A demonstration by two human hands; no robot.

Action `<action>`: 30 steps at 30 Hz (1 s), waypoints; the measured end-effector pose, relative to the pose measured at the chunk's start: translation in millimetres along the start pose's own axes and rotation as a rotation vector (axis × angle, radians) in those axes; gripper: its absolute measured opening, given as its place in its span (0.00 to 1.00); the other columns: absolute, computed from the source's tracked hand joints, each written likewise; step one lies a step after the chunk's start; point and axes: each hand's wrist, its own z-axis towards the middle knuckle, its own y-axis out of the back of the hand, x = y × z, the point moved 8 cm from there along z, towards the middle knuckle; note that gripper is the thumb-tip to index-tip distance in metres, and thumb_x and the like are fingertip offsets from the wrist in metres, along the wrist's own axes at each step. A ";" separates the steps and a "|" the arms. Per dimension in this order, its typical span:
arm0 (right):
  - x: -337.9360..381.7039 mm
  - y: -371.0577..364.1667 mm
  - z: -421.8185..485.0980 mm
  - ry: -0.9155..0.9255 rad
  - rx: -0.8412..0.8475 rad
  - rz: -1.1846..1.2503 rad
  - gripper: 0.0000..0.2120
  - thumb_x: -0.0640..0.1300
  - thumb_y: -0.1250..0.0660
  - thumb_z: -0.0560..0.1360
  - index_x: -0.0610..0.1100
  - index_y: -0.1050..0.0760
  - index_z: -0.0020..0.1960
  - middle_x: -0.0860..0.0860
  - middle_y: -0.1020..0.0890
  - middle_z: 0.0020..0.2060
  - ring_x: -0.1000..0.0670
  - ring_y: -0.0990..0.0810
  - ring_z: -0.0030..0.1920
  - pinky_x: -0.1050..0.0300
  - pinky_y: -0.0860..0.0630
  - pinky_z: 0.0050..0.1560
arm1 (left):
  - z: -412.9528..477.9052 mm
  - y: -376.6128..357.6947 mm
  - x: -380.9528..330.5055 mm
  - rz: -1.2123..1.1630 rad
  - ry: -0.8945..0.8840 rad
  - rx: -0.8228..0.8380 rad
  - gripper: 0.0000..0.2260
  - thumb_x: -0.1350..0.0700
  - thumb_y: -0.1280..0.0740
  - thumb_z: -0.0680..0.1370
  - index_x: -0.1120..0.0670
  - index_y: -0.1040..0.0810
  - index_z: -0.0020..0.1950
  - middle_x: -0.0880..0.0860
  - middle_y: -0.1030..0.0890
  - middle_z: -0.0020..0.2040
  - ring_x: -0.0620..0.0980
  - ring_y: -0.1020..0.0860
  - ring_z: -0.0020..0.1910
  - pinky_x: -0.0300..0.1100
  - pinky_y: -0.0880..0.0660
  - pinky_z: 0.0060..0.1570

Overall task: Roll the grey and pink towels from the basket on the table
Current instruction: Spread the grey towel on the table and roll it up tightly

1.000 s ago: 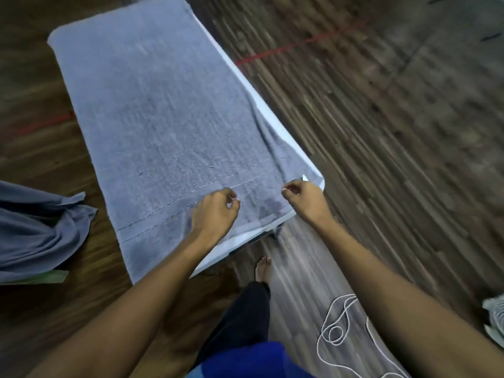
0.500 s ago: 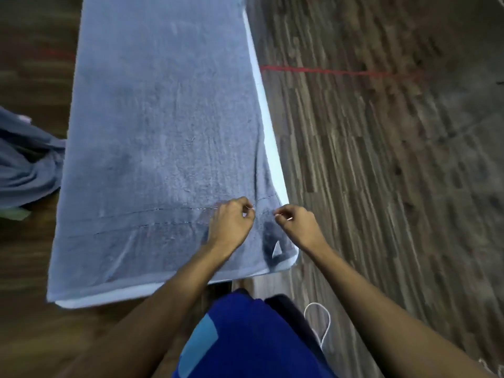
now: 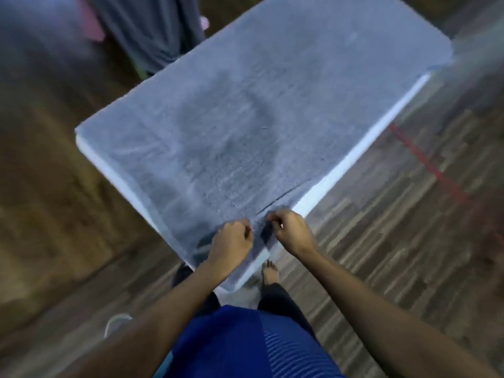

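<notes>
Near the blue shirt, both forearms reach forward with wrists close together. The left hand and right hand curl their fingers, pinching the near corner of the grey towel, which is spread flat over the white table. Beyond it hangs more grey cloth, with a blurred pink cloth beside it.

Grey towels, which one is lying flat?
The flat grey towel spread over the white table, gripped at its near edge by the left hand and right hand. The other grey towel sits crumpled beyond the table.
</notes>
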 end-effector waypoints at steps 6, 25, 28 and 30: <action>5.6 5.2 15.7 0.471 0.097 -0.329 0.13 0.39 0.39 0.69 0.43 0.20 0.51 0.43 0.21 0.49 0.37 0.24 0.49 0.46 0.25 0.48 | -51.4 -32.3 12.9 0.128 0.190 -0.243 0.11 0.52 0.30 0.72 0.57 0.21 0.50 0.57 0.21 0.49 0.59 0.25 0.51 0.51 0.27 0.50; -25.9 0.9 -28.1 0.847 0.065 -0.471 0.15 0.33 0.31 0.63 0.48 0.24 0.47 0.49 0.18 0.44 0.42 0.20 0.42 0.51 0.24 0.42 | -124.8 -79.0 2.0 0.114 0.061 -0.308 0.15 0.54 0.45 0.75 0.57 0.21 0.51 0.54 0.19 0.50 0.54 0.22 0.52 0.49 0.25 0.56; -45.5 -4.6 -39.9 0.845 0.101 -0.539 0.16 0.38 0.26 0.62 0.48 0.20 0.48 0.51 0.16 0.47 0.46 0.18 0.46 0.54 0.33 0.49 | -132.4 -88.7 4.3 0.139 0.114 -0.303 0.17 0.51 0.45 0.74 0.57 0.18 0.47 0.54 0.17 0.47 0.54 0.19 0.48 0.46 0.23 0.50; -54.4 -6.0 -43.5 0.856 0.126 -0.536 0.12 0.45 0.34 0.66 0.49 0.19 0.48 0.51 0.16 0.47 0.47 0.18 0.47 0.55 0.36 0.49 | -135.0 -97.6 4.9 0.204 0.145 -0.276 0.16 0.51 0.44 0.72 0.55 0.18 0.43 0.52 0.16 0.44 0.53 0.19 0.45 0.43 0.25 0.47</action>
